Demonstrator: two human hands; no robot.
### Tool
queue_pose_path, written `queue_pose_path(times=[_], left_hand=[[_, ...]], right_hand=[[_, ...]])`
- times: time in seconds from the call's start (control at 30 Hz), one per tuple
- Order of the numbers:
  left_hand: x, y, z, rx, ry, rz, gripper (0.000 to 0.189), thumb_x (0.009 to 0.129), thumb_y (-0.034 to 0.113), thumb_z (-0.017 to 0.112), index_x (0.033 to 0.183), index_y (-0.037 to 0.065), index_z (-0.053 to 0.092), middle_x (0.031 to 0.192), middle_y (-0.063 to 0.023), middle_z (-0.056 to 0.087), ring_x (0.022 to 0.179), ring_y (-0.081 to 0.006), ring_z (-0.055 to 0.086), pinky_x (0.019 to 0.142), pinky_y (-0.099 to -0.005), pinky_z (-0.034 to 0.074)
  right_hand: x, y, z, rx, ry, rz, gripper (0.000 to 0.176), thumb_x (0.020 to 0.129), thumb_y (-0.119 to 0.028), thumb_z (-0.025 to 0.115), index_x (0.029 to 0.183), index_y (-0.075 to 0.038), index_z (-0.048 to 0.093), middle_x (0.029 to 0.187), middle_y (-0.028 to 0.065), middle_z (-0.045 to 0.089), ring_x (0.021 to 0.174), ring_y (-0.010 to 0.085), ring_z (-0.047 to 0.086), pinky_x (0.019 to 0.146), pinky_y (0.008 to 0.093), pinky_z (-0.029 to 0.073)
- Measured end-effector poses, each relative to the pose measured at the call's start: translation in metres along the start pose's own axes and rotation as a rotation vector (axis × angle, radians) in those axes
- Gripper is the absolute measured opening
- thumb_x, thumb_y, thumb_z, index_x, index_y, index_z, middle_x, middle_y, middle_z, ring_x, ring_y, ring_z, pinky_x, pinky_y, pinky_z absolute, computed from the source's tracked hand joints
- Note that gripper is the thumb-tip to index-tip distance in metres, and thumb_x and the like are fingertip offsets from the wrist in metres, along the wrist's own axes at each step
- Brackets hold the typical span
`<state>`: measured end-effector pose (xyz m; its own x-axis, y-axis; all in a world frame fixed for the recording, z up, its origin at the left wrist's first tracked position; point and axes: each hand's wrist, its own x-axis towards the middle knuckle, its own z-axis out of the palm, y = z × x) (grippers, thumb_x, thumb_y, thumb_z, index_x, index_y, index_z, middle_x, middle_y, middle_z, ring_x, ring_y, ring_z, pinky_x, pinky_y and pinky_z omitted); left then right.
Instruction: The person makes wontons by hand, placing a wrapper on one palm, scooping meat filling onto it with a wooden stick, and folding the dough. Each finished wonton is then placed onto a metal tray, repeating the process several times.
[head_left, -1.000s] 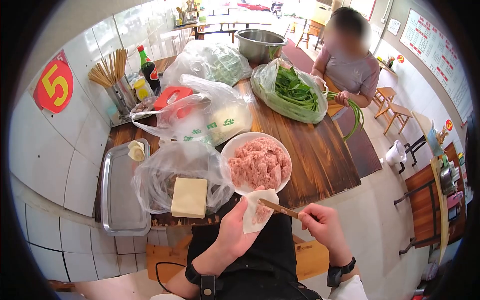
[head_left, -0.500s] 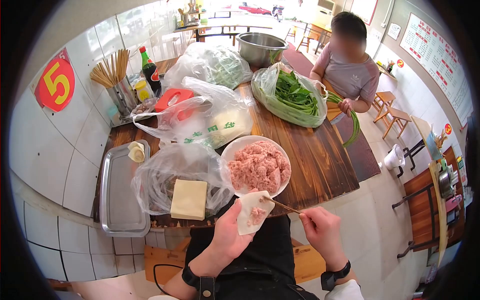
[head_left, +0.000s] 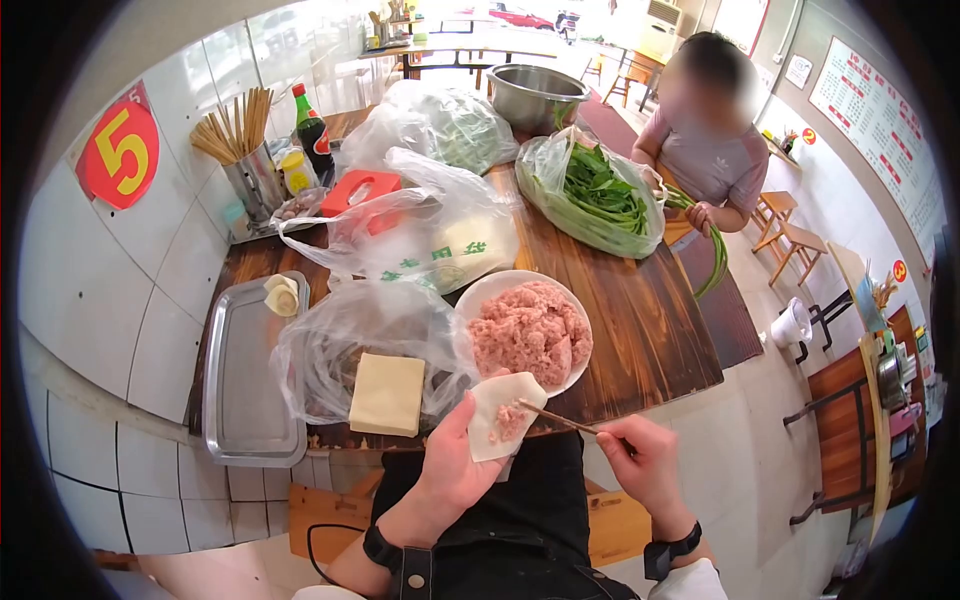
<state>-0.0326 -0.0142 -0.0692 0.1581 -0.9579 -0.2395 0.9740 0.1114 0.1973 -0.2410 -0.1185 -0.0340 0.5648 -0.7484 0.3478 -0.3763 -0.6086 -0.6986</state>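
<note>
A square wonton wrapper (head_left: 482, 425) lies across the palm and fingers of my left hand (head_left: 452, 465), with the thumb along its edge. A dab of pink minced meat (head_left: 508, 424) sits on it. My right hand (head_left: 640, 455) pinches a thin brown chopstick (head_left: 562, 418), whose tip touches the meat on the wrapper. Just beyond, a white bowl (head_left: 463, 312) holds a heap of minced meat (head_left: 530, 330). Left of my left hand, a stack of wrappers (head_left: 386, 395) rests on a clear plastic bag (head_left: 320, 335). One folded wonton (head_left: 282, 296) is on the metal tray (head_left: 252, 400).
Behind the bowl are plastic bags (head_left: 470, 245), a red box (head_left: 360, 195), a sauce bottle (head_left: 313, 135) and a chopstick holder (head_left: 255, 180). Leafy greens (head_left: 605, 190) and a steel pot (head_left: 538, 95) stand farther back. At right, a person (head_left: 710, 150) holds green stems (head_left: 712, 260).
The chopstick tip has moved from the wrapper's upper edge down to the meat at its middle. The wrapper is turned flatter towards me. The whole view has shifted slightly.
</note>
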Motion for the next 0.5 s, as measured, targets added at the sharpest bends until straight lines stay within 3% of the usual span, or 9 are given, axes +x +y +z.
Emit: queue_pose_path(times=[0.23, 0.5], left_hand=[[-0.001, 0.001, -0.004, 0.000, -0.003, -0.024, 0.046, 0.106, 0.031, 0.036, 0.142, 0.002, 0.041, 0.141, -0.0147, 0.050, 0.131, -0.0279, 0.049, 0.113, -0.0413, 0.037], [-0.007, 0.010, -0.002, 0.011, -0.022, 0.008, 0.050, 0.106, 0.030, 0.036, 0.146, 0.000, 0.037, 0.144, -0.0151, 0.048, 0.133, -0.0284, 0.046, 0.114, -0.0413, 0.035]], right_hand=[[0.004, 0.002, 0.011, 0.181, -0.067, 0.122, 0.006, 0.086, -0.007, 0.073, 0.086, -0.002, 0.069, 0.068, 0.0075, 0.061, 0.056, 0.0138, 0.055, 0.053, 0.0254, 0.043], [0.005, 0.004, 0.013, -0.003, 0.004, 0.002, 0.005, 0.085, -0.006, 0.072, 0.085, -0.003, 0.069, 0.070, 0.0087, 0.063, 0.057, 0.0169, 0.058, 0.053, 0.0280, 0.045]])
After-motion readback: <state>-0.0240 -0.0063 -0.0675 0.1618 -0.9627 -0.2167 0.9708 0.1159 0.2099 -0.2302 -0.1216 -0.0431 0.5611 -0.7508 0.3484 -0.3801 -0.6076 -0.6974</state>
